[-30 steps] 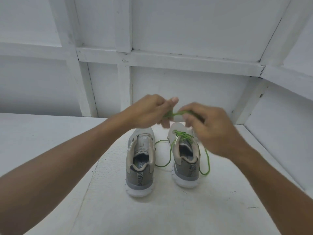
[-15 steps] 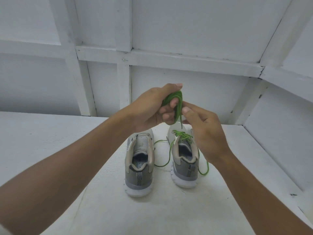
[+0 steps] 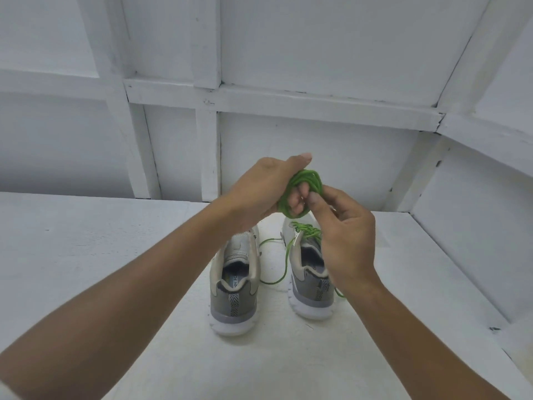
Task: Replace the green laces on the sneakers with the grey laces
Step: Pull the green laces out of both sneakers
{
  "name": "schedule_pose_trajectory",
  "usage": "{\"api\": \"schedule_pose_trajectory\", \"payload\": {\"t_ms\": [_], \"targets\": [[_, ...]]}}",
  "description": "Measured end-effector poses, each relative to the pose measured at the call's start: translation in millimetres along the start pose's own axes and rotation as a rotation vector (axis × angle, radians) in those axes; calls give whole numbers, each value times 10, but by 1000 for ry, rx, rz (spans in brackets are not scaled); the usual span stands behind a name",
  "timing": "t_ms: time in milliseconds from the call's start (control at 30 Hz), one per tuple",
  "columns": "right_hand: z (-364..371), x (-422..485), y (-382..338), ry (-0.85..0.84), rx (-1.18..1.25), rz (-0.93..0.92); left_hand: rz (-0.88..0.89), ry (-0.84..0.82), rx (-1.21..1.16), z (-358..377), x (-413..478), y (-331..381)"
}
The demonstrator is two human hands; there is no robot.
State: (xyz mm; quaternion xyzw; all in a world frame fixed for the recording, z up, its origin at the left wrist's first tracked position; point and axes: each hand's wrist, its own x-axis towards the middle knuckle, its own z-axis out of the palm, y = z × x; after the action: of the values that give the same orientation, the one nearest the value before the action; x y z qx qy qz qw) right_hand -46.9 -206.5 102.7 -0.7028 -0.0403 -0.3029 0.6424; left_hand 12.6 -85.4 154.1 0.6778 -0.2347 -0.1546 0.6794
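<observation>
I see the left hand (image 3: 261, 194) clamped on a coiled green lace (image 3: 302, 180) above the 2 grey sneakers. The right hand (image 3: 344, 238) pinches that coil's near edge. Below the coil, the right sneaker (image 3: 310, 287) is laced green; the left sneaker (image 3: 235, 287) shows no lace.

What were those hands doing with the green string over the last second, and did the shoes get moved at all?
The left hand rose from just above the shoes and now has the loose green lace wound in loops around its fingers; a second ago only a short stretch ran between the hands. The right hand shifted close in, fingertips at the coil. Both sneakers stayed put: the left sneaker laceless, the right sneaker still green-laced.
</observation>
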Motion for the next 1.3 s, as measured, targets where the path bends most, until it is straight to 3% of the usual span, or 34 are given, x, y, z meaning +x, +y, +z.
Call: {"api": "schedule_pose_trajectory", "payload": {"t_ms": [133,200,300,467,667,833,1200,1300], "targets": [[-12,-64,138,95,15,0,151,315,410,113,54,-131],[-73,-59,180,143,26,9,151,392,446,73,115,-208],[-259,-7,241,187,9,33,47,323,331,41,138,-310],[-746,82,516,204,-59,199,-38,316,364,145,205,-665],[-1372,97,1071,234,-326,466,-180,359,426,439,162,-1173],[-1688,-9,1437,153,-542,687,-272,385,291,644,37,-1473],[-1708,-110,1480,7,-1014,707,-313,451,215,698,-54,-1730],[-1707,-87,1473,-22,-1044,741,-316,452,211,710,-58,-1715]]}}
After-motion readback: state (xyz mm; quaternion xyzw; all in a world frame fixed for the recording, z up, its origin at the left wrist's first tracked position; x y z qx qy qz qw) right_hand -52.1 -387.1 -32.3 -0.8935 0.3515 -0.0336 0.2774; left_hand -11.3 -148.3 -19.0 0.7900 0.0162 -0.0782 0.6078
